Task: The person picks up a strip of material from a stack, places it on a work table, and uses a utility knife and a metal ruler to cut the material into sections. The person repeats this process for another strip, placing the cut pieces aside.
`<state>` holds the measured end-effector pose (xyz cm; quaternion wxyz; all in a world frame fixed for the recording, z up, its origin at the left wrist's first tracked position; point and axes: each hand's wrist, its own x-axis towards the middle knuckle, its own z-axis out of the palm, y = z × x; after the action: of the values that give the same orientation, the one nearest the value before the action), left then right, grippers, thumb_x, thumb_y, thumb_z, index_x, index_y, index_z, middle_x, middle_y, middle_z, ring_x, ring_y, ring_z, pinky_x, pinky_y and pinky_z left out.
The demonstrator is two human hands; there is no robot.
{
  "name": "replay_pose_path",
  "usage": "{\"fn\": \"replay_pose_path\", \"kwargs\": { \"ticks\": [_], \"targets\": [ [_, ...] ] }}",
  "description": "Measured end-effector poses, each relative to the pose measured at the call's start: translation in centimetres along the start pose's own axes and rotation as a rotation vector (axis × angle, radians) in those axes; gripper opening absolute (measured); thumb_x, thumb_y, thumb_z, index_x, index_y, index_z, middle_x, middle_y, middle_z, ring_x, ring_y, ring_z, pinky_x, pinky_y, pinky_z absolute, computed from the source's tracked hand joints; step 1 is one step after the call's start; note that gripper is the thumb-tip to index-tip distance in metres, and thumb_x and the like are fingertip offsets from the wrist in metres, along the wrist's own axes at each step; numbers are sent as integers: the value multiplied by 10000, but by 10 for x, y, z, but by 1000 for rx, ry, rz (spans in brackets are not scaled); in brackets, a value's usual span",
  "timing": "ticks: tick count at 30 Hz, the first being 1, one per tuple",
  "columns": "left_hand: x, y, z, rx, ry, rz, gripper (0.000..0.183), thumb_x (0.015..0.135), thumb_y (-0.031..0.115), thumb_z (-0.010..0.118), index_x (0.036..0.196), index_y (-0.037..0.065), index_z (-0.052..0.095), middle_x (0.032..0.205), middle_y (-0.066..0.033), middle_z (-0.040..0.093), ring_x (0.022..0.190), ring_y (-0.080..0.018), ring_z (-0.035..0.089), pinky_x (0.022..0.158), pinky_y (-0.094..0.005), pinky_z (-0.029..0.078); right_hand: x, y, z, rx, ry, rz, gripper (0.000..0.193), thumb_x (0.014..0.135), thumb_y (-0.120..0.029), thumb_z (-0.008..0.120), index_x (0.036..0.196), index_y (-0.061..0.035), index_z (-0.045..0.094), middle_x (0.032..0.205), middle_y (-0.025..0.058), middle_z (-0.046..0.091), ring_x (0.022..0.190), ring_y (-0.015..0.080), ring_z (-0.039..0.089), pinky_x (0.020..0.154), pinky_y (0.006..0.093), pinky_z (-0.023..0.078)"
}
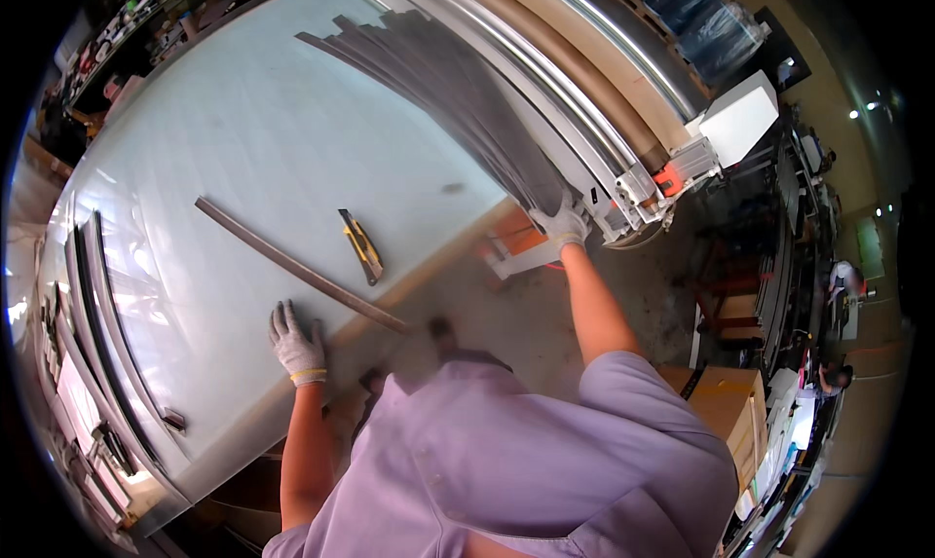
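Note:
My left hand (294, 344), in a pale glove with a yellow cuff, lies open on the near edge of the glossy, pale table (243, 120). Its fingers are stretched out. Off to the right, my gloved right hand (563, 225) is closed around the near ends of a bundle of long, dark grey strips (458, 100). These strips fan out toward the far side of the table. A single brownish-grey strip (292, 264) lies apart, just beyond my left hand, its near end reaching the table edge. Beside it rests a yellow and black utility knife (361, 246).
Along the right side of the table runs a machine with metal rails and a brown roller (584, 66), ending in a white housing (740, 118). More dark strips (112, 315) lie at the left. A cardboard box (726, 412) stands behind my right arm.

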<state>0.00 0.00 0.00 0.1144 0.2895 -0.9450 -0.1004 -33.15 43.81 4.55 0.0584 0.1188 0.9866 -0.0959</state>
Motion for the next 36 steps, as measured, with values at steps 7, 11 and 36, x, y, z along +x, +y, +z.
{"fn": "replay_pose_path", "kwargs": {
  "ticks": [7,11,36],
  "targets": [
    [-1,34,10,22,91,-74,591,878,225,658,1423,83,481,1468,-153,469,1354,-360,422,1121,-449,362,14,33,-14,-99,-39,-193,930,718,-556,773,1477,-147,426,1455,307,425,1287,482,465,1038,521,424],
    [-2,39,15,37,110,-111,551,889,244,649,1395,79,509,1464,-162,471,1352,-367,424,1117,-461,363,25,43,-13,-54,-111,-263,692,803,-430,707,1397,-131,514,1319,321,537,1152,460,573,971,499,476],
    [60,262,153,-1446,-631,-147,784,929,315,695,1548,97,266,1357,-136,481,1111,-265,564,878,-382,525,-194,19,-40,-404,-154,-917,530,822,-123,595,1348,-84,549,1335,157,532,1015,282,570,877,397,482]
  ]
}}
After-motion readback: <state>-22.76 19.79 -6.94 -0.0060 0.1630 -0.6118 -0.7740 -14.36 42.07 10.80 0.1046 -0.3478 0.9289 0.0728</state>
